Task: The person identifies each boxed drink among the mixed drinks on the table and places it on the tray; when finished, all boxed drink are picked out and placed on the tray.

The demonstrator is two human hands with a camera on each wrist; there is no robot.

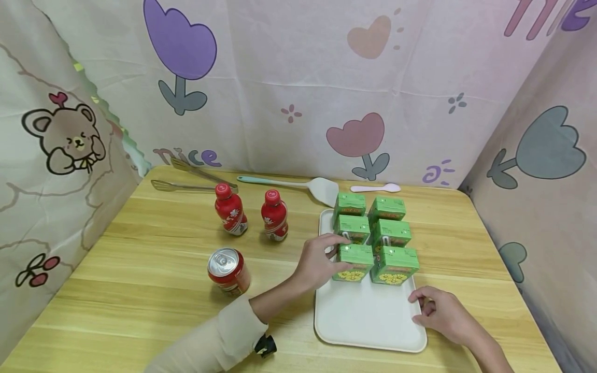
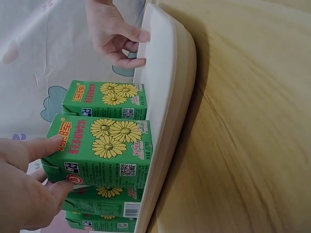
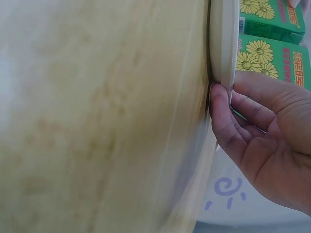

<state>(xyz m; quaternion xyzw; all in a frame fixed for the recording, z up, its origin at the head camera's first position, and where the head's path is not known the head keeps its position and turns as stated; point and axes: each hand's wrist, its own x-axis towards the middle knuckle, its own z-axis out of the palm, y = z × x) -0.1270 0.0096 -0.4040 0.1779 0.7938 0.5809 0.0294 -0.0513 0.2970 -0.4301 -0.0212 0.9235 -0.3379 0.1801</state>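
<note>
Several green drink cartons with yellow flowers stand in two columns on a white tray (image 1: 368, 316). My left hand (image 1: 319, 261) pinches the front-left drink carton (image 1: 355, 255) near its top, fingers at the back and thumb at the front; in the left wrist view this carton (image 2: 104, 150) stands upright on the tray. Beside it is the front-right carton (image 1: 396, 259). With thumb and curled fingers, my right hand (image 1: 443, 313) grips the tray's right rim; the right wrist view shows the hand (image 3: 267, 126) pinching that edge. The lower parts of the rear cartons are hidden.
Left of the tray stand two red bottles (image 1: 230, 212) (image 1: 275, 217) and a red can (image 1: 229, 272). Along the back lie metal tongs (image 1: 186, 186), a white spatula (image 1: 322, 190) and a pale pink spoon (image 1: 375, 188). Printed cloth hangs behind the wooden table (image 1: 140, 269).
</note>
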